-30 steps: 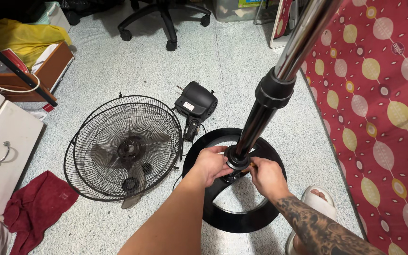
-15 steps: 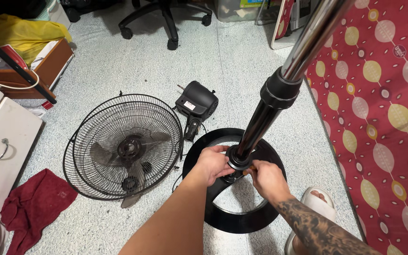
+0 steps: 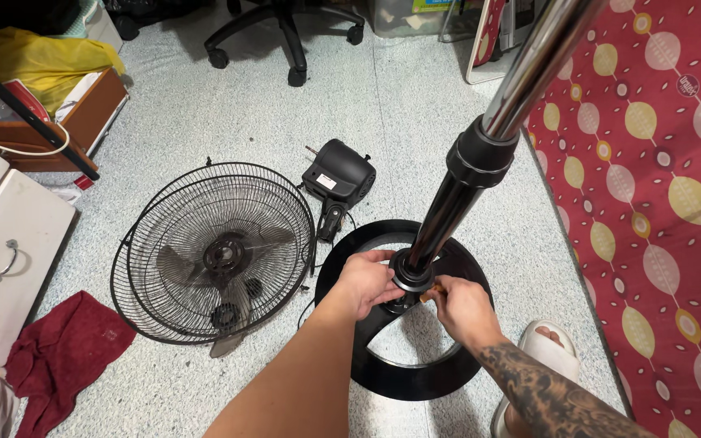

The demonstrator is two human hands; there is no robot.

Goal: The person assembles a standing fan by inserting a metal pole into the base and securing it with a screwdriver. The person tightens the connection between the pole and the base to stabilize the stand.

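While both hands grip the collar at the fan pole (image 3: 480, 162) foot, centre frame, left hand (image 3: 364, 281) wrapped round it, right hand (image 3: 464, 307) pinching beside, the tall pole could tip off the ring base (image 3: 415, 377) onto the grille (image 3: 221, 251).

A small white rectangular label (image 3: 328, 182) sits on the black fan motor (image 3: 341, 172) lying on the floor

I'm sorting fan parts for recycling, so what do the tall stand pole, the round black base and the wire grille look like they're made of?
Shiny upper pole: likely polished or chromed metal, with mirror-like reflections. Black lower pole sleeve: probably glossy plastic or painted metal; unclear which. Round black ring base: smooth and glossy, plastic or coated metal. Black wire fan grille: thin dark-coated metal wire, judging by its fine radial spokes.
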